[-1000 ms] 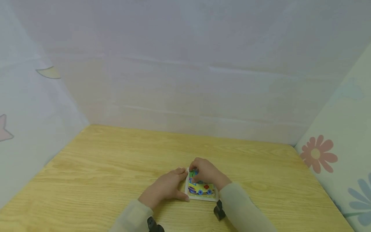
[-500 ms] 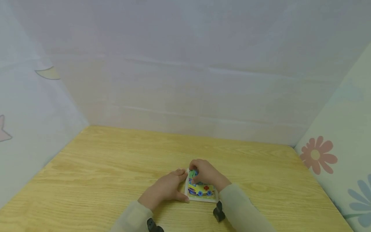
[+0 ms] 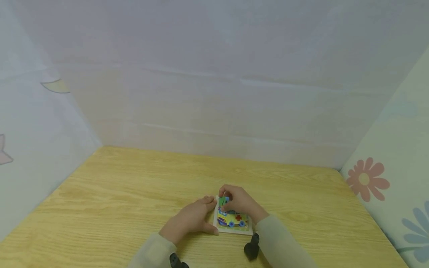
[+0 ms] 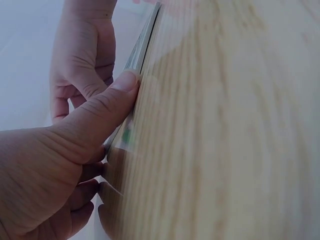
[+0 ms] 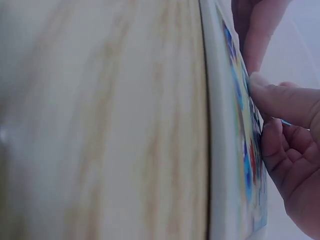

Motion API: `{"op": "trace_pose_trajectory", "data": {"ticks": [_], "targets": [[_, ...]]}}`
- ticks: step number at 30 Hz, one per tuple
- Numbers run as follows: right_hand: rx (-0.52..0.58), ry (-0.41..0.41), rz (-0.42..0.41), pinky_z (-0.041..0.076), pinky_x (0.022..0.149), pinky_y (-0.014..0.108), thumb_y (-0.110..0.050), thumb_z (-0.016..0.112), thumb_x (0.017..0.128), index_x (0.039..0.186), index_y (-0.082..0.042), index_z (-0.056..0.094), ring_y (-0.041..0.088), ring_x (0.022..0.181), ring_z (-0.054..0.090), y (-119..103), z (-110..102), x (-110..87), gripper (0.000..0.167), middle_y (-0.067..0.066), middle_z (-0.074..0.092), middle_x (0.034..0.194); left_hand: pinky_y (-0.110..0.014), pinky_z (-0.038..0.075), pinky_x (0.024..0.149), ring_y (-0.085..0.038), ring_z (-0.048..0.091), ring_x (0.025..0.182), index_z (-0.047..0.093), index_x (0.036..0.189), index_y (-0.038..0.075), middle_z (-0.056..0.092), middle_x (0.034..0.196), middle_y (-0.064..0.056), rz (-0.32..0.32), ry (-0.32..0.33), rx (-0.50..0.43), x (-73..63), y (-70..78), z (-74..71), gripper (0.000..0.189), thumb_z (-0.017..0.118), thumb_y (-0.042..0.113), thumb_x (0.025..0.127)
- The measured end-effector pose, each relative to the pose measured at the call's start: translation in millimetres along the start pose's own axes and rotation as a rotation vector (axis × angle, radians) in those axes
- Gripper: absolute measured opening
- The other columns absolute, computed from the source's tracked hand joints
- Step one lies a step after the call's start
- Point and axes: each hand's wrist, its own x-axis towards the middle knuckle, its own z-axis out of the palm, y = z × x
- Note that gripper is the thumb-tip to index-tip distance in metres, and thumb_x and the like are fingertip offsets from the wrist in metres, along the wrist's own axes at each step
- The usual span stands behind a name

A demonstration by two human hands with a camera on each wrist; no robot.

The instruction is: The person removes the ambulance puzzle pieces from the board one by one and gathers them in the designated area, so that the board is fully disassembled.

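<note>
A small white-framed jigsaw puzzle (image 3: pixel 234 231) lies on the wooden table, with a yellow ambulance and a red cross in its picture. My left hand (image 3: pixel 191 217) rests at its left side, thumb by the near left corner and the other fingers spread toward the far corner. In the left wrist view the thumb (image 4: pixel 107 100) presses the frame's edge. Over the puzzle's far left part, my right hand (image 3: pixel 239 201) pinches a green and blue puzzle piece (image 3: pixel 223 201) between thumb and curled fingers, low over the picture. The right hand covers the puzzle's far right part.
The wooden table (image 3: pixel 140 178) spreads around the puzzle. Pale cloth walls (image 3: pixel 214 111) close it in at the back and both sides, with a red flower (image 3: pixel 364 179) printed on the right one. A black wrist device (image 3: pixel 252 247) sits by the right sleeve.
My right hand has shifted very slightly, and more of the green and blue piece shows beneath its fingers. The left hand and the puzzle have stayed nearly where they were.
</note>
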Motion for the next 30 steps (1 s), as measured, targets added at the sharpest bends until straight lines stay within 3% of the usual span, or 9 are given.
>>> {"op": "trace_pose_trajectory", "data": {"ticks": [8, 16, 21, 30], "targets": [[0.251, 0.021, 0.047, 0.056, 0.062, 0.029, -0.004, 0.062, 0.087, 0.105, -0.005, 0.061, 0.015, 0.07, 0.062, 5, 0, -3.6, 0.018, 0.005, 0.061, 0.08, -0.046, 0.034, 0.107, -0.033, 0.033, 0.134, 0.041, 0.138, 0.001, 0.035, 0.146, -0.016, 0.005, 0.0, -0.012, -0.7, 0.9, 1.7, 0.094, 0.073, 0.055, 0.068], [0.357, 0.054, 0.136, 0.057, 0.063, 0.029, -0.008, 0.063, 0.087, 0.101, -0.001, 0.063, 0.013, 0.069, 0.062, 2, -3, -3.5, 0.016, 0.005, 0.062, 0.08, -0.047, 0.033, 0.107, -0.035, 0.031, 0.135, 0.04, 0.138, 0.0, 0.033, 0.147, -0.017, -0.009, -0.01, -0.038, -1.2, 1.6, -0.7, 0.094, 0.073, 0.053, 0.069], [0.358, 0.098, 0.198, 0.054, 0.061, 0.026, -0.011, 0.065, 0.086, 0.102, -0.004, 0.065, 0.012, 0.071, 0.061, 2, -5, -5.2, 0.018, 0.003, 0.063, 0.083, -0.047, 0.033, 0.107, -0.034, 0.032, 0.134, 0.04, 0.139, 0.001, 0.033, 0.147, -0.017, -0.011, -0.012, -0.051, -1.5, 0.7, -0.5, 0.093, 0.073, 0.053, 0.069], [0.307, 0.178, 0.212, 0.049, 0.06, 0.026, -0.012, 0.064, 0.086, 0.103, -0.005, 0.067, 0.014, 0.07, 0.055, 10, -12, -11.6, 0.019, 0.003, 0.063, 0.086, -0.046, 0.031, 0.109, -0.034, 0.032, 0.135, 0.04, 0.138, 0.001, 0.033, 0.147, -0.017, -0.017, -0.012, -0.051, -1.7, -0.5, 0.6, 0.093, 0.073, 0.052, 0.069]]}}
